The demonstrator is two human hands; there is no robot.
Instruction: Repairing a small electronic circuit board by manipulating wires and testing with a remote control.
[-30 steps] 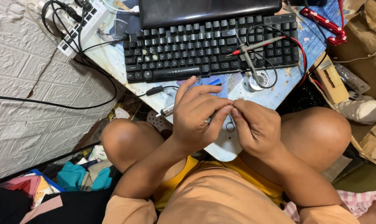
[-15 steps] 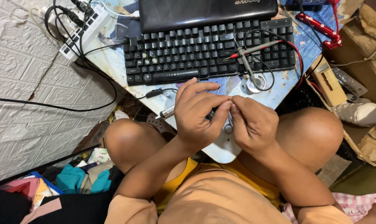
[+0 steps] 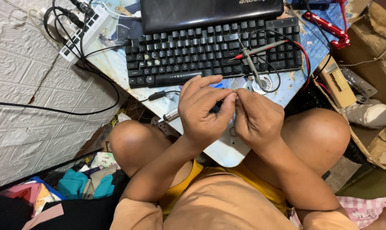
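My left hand (image 3: 203,111) and my right hand (image 3: 257,117) meet over the near edge of a low blue table (image 3: 116,64), fingertips pinched together around a small dark part (image 3: 215,106). Most of that part is hidden by my fingers, so I cannot tell what it is. Both hands hover just in front of a black keyboard (image 3: 201,51). Two thin probes (image 3: 254,55), one red and one grey, lie across the keyboard's right side with their wires looping to a small round reel (image 3: 261,83).
A white power strip (image 3: 80,32) with black cables sits at the table's far left. A dark laptop (image 3: 210,12) stands behind the keyboard. A red tool (image 3: 327,27) lies far right. Cardboard boxes (image 3: 371,85) crowd the right; clothes (image 3: 80,185) lie lower left. A white textured wall (image 3: 22,106) is left.
Both hands have stayed together at the table edge, shifting slightly up toward the keyboard, with the fingers reworking their pinch on the small part.
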